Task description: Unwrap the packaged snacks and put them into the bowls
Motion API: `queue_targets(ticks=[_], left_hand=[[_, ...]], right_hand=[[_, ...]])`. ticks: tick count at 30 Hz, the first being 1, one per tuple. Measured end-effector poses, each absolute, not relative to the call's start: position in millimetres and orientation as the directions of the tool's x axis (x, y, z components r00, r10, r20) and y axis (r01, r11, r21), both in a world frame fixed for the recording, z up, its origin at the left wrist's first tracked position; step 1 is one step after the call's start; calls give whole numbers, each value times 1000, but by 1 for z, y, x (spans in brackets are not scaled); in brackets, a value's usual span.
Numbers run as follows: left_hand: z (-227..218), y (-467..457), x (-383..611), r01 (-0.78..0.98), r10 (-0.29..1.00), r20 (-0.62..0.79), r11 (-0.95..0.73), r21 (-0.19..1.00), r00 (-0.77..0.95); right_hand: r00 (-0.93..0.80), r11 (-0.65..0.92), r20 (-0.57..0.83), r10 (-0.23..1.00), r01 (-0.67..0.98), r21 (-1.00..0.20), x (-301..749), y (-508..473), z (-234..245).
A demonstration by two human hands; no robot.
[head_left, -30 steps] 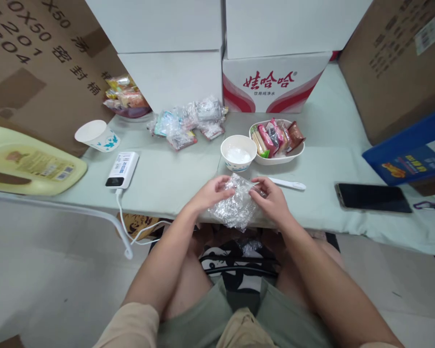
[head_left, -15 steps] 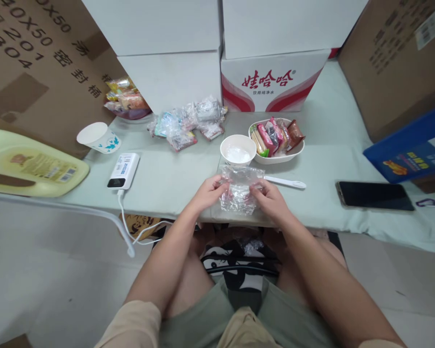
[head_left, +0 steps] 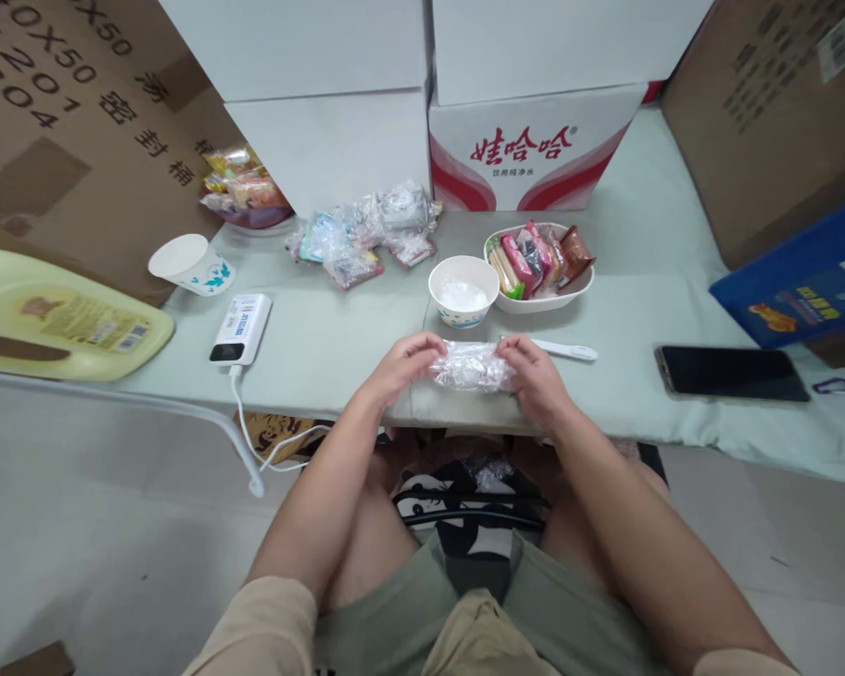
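Observation:
A crumpled clear plastic bag [head_left: 470,366] lies folded into a narrow strip on the pale green table [head_left: 338,338] near its front edge. My left hand [head_left: 403,364] pinches the bag's left end and my right hand [head_left: 535,370] grips its right end, fingers curled on the plastic. Just behind the bag stands a small white bowl [head_left: 463,291] with something white inside. A white plastic spoon [head_left: 567,351] lies right of my right hand.
A white dish of wrapped snacks [head_left: 539,265], a heap of small plastic packets [head_left: 366,235], a paper cup [head_left: 190,265], a power bank with cable [head_left: 239,329], a yellow jug [head_left: 56,314], a black phone [head_left: 730,373], a blue box [head_left: 803,291] and stacked cartons [head_left: 528,145] surround the spot.
The bag was held up open and loose at the table edge. Both hands have laid it on the table and folded it down into a narrow strip.

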State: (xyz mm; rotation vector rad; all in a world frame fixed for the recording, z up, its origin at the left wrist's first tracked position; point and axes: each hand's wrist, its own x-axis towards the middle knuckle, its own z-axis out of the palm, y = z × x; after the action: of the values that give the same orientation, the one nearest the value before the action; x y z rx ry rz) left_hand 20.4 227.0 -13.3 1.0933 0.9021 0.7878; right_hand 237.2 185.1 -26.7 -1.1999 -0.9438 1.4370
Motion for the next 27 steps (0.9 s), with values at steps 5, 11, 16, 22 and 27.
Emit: queue_targets(ticks=[5,11,16,22,27], left_hand=[[-19,229,22,-60,929,-139,169,984,344],[-17,217,30,160,995,23,-38,986,94],[-15,201,60,-9,930,-21,26,1000,367],[-17,214,55,-18,996,24,-23,1000,83],[-2,248,26,313,837,366,-249,917,-407]], right_hand=[[74,-205,-222,972,-187,-961,237,189,-36],[269,23,41,962,68,-997,240,180,-28],[5,70,70,998,-102,-992,219,165,-25],[-157,-213,-151,976,-534,-818,211,174,-20],[-31,-246,-268,963,-509,-825,225,184,-20]])
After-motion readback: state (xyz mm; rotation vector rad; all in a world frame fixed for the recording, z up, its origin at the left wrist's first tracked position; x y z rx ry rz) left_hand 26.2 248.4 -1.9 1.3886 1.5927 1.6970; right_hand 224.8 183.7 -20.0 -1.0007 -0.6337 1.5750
